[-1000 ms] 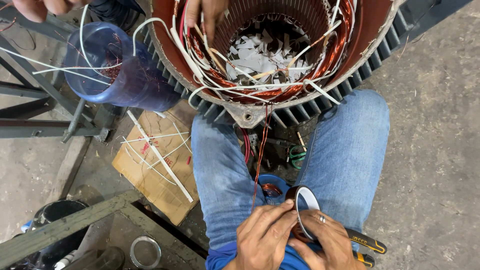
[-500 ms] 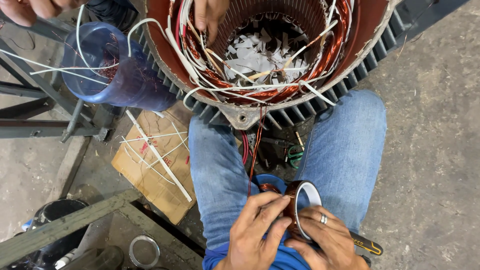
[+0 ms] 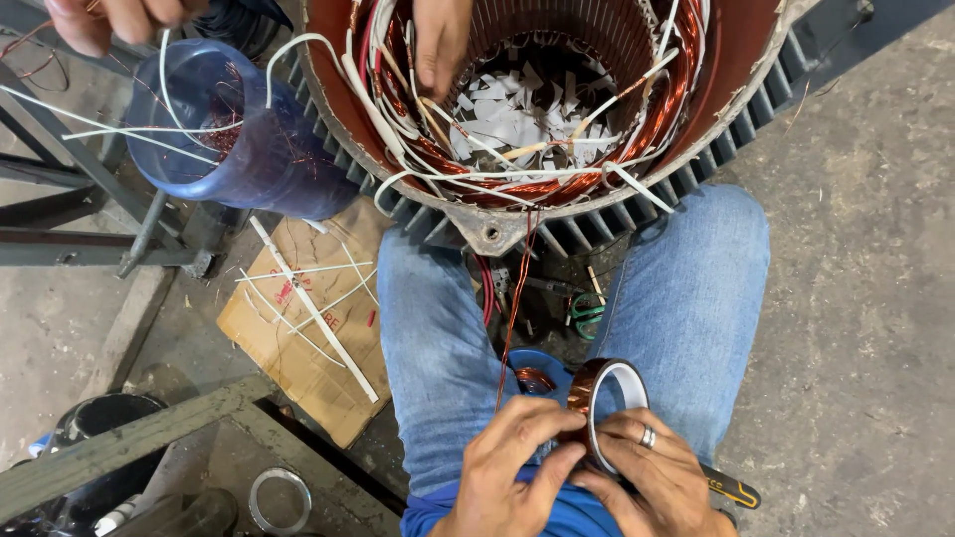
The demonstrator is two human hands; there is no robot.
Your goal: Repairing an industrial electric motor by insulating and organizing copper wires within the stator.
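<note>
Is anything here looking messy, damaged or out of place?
Yes. White paper scraps lie loose inside the stator, and white strips are scattered across the cardboard. Both hands hold the tape roll.

Glossy amber tape roll [image 3: 602, 408], shiny copper windings [image 3: 557, 184] – matt denim jeans [image 3: 438, 348], rough concrete floor [image 3: 865, 298]

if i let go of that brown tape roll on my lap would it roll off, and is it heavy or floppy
The tape roll is a thin open ring, so it is probably light for its size. Both the left hand and right hand hold it on edge between sloping jeans, so released it could well roll or tip. Its round, undented shape suggests it is stiff.
</note>
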